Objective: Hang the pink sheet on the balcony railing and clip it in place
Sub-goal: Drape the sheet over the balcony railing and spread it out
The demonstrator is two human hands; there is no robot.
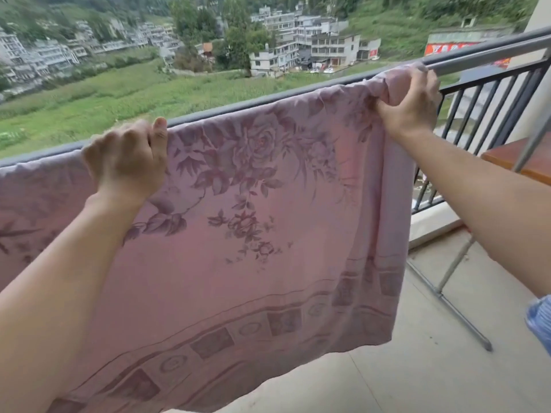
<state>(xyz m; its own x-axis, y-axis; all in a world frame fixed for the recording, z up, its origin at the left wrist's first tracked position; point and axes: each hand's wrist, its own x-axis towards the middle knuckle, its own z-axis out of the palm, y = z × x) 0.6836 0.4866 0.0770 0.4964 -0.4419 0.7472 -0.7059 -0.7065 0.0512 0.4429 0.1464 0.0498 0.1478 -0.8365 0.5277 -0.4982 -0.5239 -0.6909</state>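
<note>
**Left hand** (128,159): yours. The fingers are curled over the top fold of the cloth where it crosses the rail and the thumb stands upright against the fabric. The hand grips the cloth rather than resting on it.

**Right hand** (408,105): closed round a gathered bunch of the same cloth at its right-hand end, at the rail. The knuckles face you and the fingertips are hidden in the folds.

**Pink sheet with a darker rose print and a border of squares** (253,234): draped over the top rail.
- It is spread fairly flat between your two hands and runs out of view at the left.
- The near side hangs toward the floor, with its lower right corner free.
- Judged thin, light and limp. It will hold no shape, will likely slide on smooth metal, and a breeze could lift it.
- Take it along the top fold, on the rail itself, and draw sideways to spread the bunch under your right hand. A hold lower down would probably only drag it off.

**Grey metal balcony railing with dark upright bars** (477,53): the smooth top rail is bare to the right of the sheet.

**Clips**: none in view, so the clipping is not yet done.

**Also present**: a brown wooden worktop edge (507,158) at the far right, and a grey metal rack frame (453,296) standing on the pale tiled floor (432,383).
</note>
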